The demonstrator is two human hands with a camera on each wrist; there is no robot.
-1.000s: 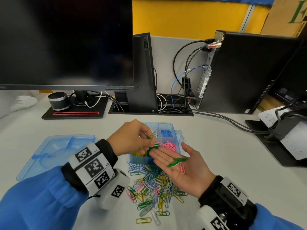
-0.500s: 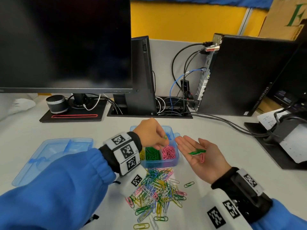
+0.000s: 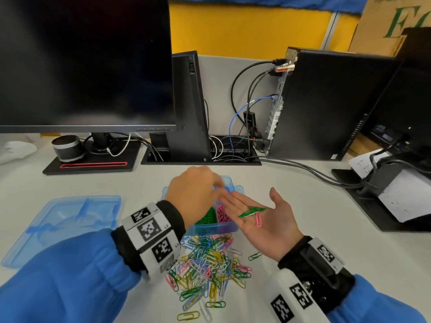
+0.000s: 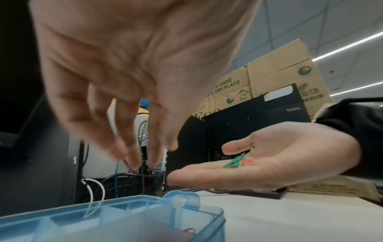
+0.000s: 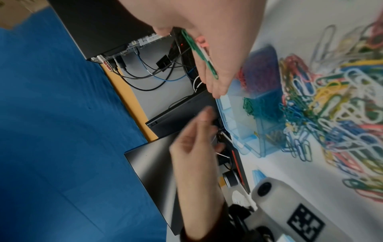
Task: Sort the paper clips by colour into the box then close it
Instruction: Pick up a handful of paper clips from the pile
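Nearest on the white table (image 3: 303, 229), a tangled heap of glossy wire paper clips (image 3: 207, 266) in mixed colours is left unsorted, so the sorting looks only partly done. Just beyond, a few green clips (image 3: 250, 211) and a pink clip (image 3: 258, 220) are carried on the flat, upturned right hand (image 3: 263, 220), whose grip is fully slack, while the left hand (image 3: 196, 194) is hung over the translucent blue plastic box (image 3: 210, 228) with fingertips bunched downward, apparently around nothing (too blurry to be sure). Next, a green clip probably gets pinched off the palm and dropped with the green ones; the lid (image 3: 63, 220) is still off, well to the left.
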